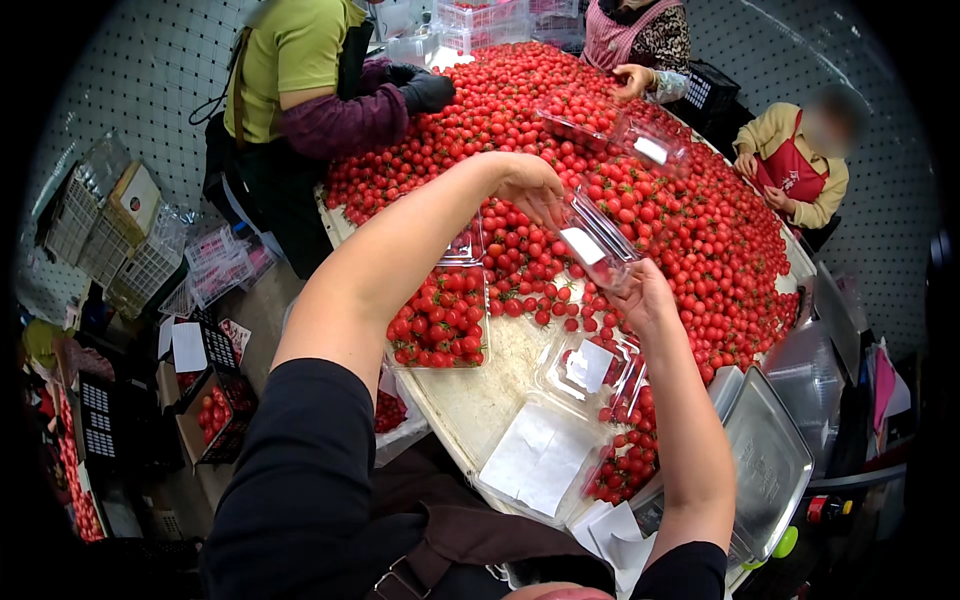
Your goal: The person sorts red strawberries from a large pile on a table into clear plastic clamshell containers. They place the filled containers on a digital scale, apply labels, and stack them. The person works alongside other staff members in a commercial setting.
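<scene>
A clear plastic clamshell box point(600, 234) is held tilted above the tomato heap, a white paper liner point(583, 246) showing in it. My left hand point(531, 187) has its fingers at the box's far left end, and my right hand point(643, 294) grips its near right end. Beneath spreads a large heap of red cherry tomatoes point(697, 255). Left of my hands stands a clamshell filled with tomatoes point(441, 321). Nearer me lie an open clear clamshell point(555, 360) with a paper liner and another clear tray point(551, 514) lined with white paper point(536, 457).
Co-workers stand at the far left point(319, 75), far side point(637, 37) and right point(799, 161) of the table point(450, 390). Beyond my hands sits a tomato-filled clamshell point(577, 124). Stacked clear containers point(799, 390) are at right, paper sheets point(619, 536) near me, crates point(101, 225) at left.
</scene>
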{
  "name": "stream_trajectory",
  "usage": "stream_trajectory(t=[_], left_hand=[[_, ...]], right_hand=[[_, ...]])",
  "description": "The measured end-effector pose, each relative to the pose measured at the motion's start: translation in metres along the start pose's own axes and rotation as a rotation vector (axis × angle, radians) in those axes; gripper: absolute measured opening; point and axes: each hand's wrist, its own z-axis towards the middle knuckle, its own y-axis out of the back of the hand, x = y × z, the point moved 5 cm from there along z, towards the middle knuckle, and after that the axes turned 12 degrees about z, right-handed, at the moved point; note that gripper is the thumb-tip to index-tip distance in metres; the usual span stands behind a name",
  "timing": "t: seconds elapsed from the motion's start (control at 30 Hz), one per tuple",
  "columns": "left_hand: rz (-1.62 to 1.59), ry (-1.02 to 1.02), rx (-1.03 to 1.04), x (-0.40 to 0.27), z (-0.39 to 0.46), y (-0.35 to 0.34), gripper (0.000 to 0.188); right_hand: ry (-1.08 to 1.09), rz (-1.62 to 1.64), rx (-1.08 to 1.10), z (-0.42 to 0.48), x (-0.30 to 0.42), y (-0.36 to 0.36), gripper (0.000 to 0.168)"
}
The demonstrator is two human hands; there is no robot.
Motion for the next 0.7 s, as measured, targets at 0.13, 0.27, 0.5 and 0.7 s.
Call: stream_trajectory(t=[0.13, 0.27, 0.5, 0.7], left_hand=[[-0.351, -0.051, -0.021, -0.013, -0.003, -0.052, 0.027], [-0.653, -0.079, -0.133, -0.033, -0.004, -0.116, 0.027], [-1.066, -0.127, -0.242, -0.08, 0.014, -0.222, 0.04], [-1.079, -0.19, -0.195, -0.106, -0.004, -0.259, 0.079]], right_hand=[[0.064, 0.55, 0.111, 0.008, 0.02, 0.046, 0.022], [0.383, 0.354, -0.208, 0.021, -0.002, 0.078, 0.026], [0.633, 0.377, 0.079, 0.042, -0.05, 0.023, 0.047], [0.706, 0.277, -0.284, 0.043, -0.026, 0.04, 0.047]])
